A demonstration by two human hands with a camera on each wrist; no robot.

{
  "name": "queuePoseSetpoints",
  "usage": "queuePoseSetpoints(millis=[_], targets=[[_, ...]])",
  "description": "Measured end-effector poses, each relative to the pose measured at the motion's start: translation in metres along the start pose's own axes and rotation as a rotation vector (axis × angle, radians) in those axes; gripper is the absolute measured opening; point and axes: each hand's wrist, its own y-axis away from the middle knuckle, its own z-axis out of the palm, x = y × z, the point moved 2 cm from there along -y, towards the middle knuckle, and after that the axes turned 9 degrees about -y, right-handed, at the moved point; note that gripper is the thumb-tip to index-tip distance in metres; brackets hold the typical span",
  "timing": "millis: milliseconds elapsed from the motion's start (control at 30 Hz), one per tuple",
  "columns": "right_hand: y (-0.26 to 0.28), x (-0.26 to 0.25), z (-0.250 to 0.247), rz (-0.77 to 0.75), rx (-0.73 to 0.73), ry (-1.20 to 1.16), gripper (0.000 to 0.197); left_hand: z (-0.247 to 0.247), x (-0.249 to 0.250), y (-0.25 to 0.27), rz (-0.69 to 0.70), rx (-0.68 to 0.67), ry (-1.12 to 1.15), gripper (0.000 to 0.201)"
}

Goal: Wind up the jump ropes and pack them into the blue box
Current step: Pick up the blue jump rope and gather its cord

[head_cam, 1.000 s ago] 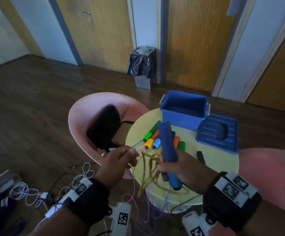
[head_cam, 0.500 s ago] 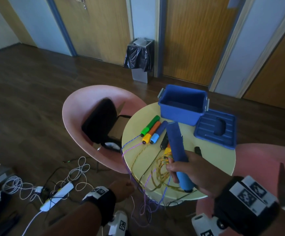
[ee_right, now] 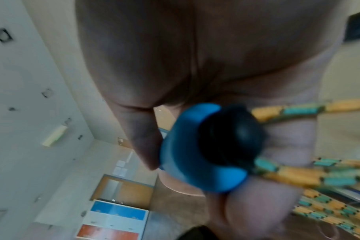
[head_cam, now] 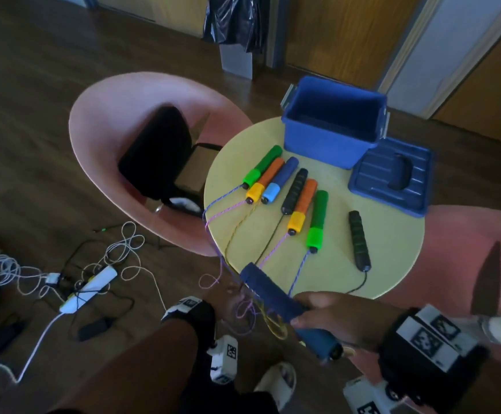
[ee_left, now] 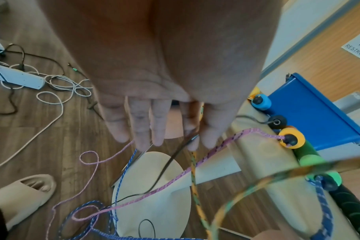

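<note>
Below yellow table edge, right hand gripping blue handle, left hand slack-fingered among dangling ropes.

I've pulled my right hand with the blue handle back off the table toward my body. My left hand has dropped below the table edge, fingers straight among the hanging ropes.

pink chair holds black bag | floor: power strip, white cables | bin, maybe
</note>
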Motion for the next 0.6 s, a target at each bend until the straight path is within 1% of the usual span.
queuePoseSetpoints(millis=[33, 67, 100, 167, 200, 267, 300, 333, 367, 400, 467, 500, 533, 600], targets=[[-0.01, 0.004, 0.001, 0.028, 0.039, 0.051, 0.019, -0.003, 0.001, 0.003, -0.006, 0.007, -0.016, 0.03], [-0.02, 0.008, 0.001, 0.052, 0.081, 0.135, 0.015, -0.005, -0.003, -0.001, -0.01, 0.024, 0.014, 0.026], [-0.032, 0.012, 0.0, 0.074, 0.107, 0.238, 0.016, -0.008, -0.002, 0.0, -0.004, 0.03, 0.022, 0.024], [-0.054, 0.02, 0.001, 0.121, 0.118, 0.404, 0.028, -0.01, 0.001, 0.004, 0.071, 0.019, -0.002, 0.019], [-0.065, 0.023, 0.002, 0.147, 0.121, 0.46, 0.032, -0.012, -0.002, 0.002, 0.076, 0.011, 0.044, 0.016], [-0.084, 0.027, 0.005, 0.171, 0.137, 0.512, 0.023, -0.015, -0.004, 0.0, 0.107, 0.023, 0.162, 0.019], [-0.091, 0.027, 0.007, 0.173, 0.152, 0.506, 0.02, -0.017, -0.001, 0.003, 0.156, 0.011, 0.196, 0.02], [-0.1, 0.03, 0.008, 0.169, 0.158, 0.516, 0.022, -0.02, 0.002, 0.007, 0.156, -0.045, 0.24, 0.022], [-0.107, 0.031, 0.01, 0.162, 0.148, 0.535, 0.026, -0.023, 0.008, 0.016, 0.107, -0.015, 0.281, 0.024], [-0.115, 0.032, 0.011, 0.15, 0.14, 0.558, 0.029, -0.024, 0.006, 0.017, 0.115, 0.023, 0.229, 0.025], [-0.125, 0.032, 0.014, 0.139, 0.141, 0.574, 0.027, -0.022, 0.002, 0.018, 0.011, 0.009, 0.307, 0.019], [-0.126, 0.029, 0.016, 0.126, 0.137, 0.569, 0.026, -0.022, 0.0, 0.02, -0.038, -0.009, 0.37, 0.017], [-0.129, 0.029, 0.017, 0.113, 0.129, 0.566, 0.025, -0.021, -0.001, 0.02, -0.098, -0.032, 0.438, 0.019], [-0.132, 0.026, 0.02, 0.091, 0.114, 0.562, 0.018, -0.017, 0.003, 0.025, -0.196, -0.135, 0.59, 0.033]])
